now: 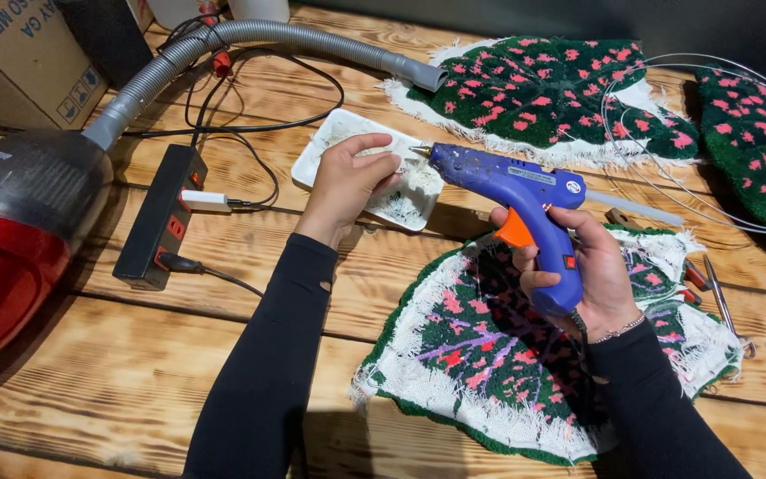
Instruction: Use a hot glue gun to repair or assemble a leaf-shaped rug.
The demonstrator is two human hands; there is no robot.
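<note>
We hold the glue gun (525,213) in our right hand (591,279), fingers wrapped tight round the blue grip and one finger by the orange trigger, so the nozzle points left and slightly away, toward the white tray (418,200). That keeps the hot tip off the rug (525,355) lying face down beneath the gun, its white backing and loose fringe turned up where we can reach them. A clear glue stick pokes out of the gun's back, to the right.

Our left hand (347,182) is curled loosely over the tray's near edge, fingertips bent onto it just left of the nozzle; we cannot tell whether it pinches anything small. The tray sits between both hands, near enough to catch drips.

Farther off lie two more tufted pieces, green with pink spots: one (543,89) at the far middle, one (760,133) at the right edge, with thin wire looped between them. To the left, the power strip (160,217) feeds cables, and a red vacuum (11,239) with its grey hose (250,40) waits aside.
</note>
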